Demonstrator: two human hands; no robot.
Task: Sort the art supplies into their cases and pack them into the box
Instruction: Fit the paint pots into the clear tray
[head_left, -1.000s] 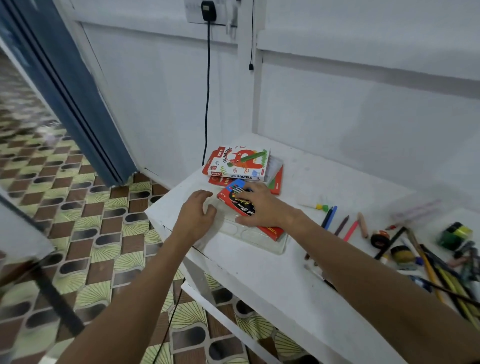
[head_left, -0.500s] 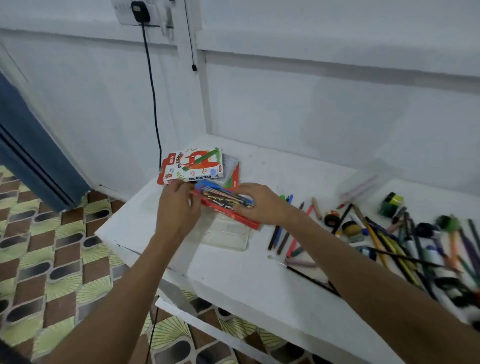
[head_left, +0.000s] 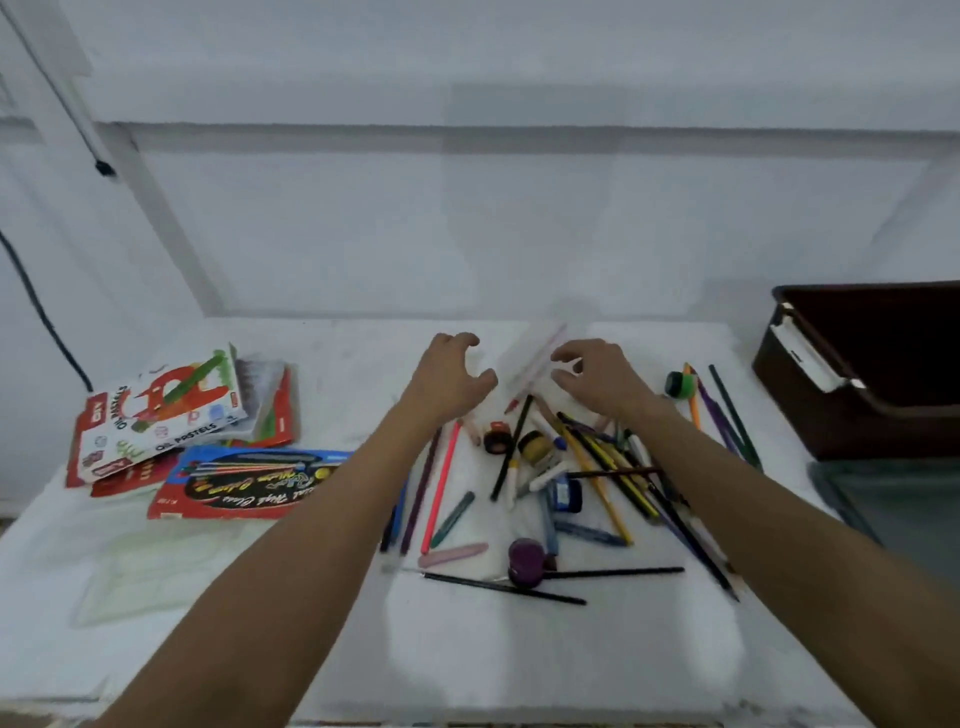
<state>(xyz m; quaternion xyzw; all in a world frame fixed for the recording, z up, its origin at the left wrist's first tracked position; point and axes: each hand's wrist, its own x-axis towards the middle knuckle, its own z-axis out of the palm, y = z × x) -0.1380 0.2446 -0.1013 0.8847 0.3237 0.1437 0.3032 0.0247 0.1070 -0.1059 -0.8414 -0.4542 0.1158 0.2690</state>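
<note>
We read "OIL PASTELS" on the white pastel box (head_left: 166, 410) at the left of the white table (head_left: 467, 670); it tops a small stack. Just in front lies a red and blue pencil case (head_left: 249, 483) with looping yellow script we cannot make out. Loose pencils, crayons and markers (head_left: 587, 483) lie scattered across the middle, among them a purple paint pot (head_left: 524, 556) and a yellow-lidded pot (head_left: 535, 446). A dark brown box (head_left: 872, 374) stands at the far right, well apart from the pile. A clear plastic case (head_left: 535, 353), blurred, lies at the back. Our left hand (head_left: 447, 379) and right hand (head_left: 602, 379) flank it, fingers curled and spread, holding nothing; whether they touch it we cannot tell.
</note>
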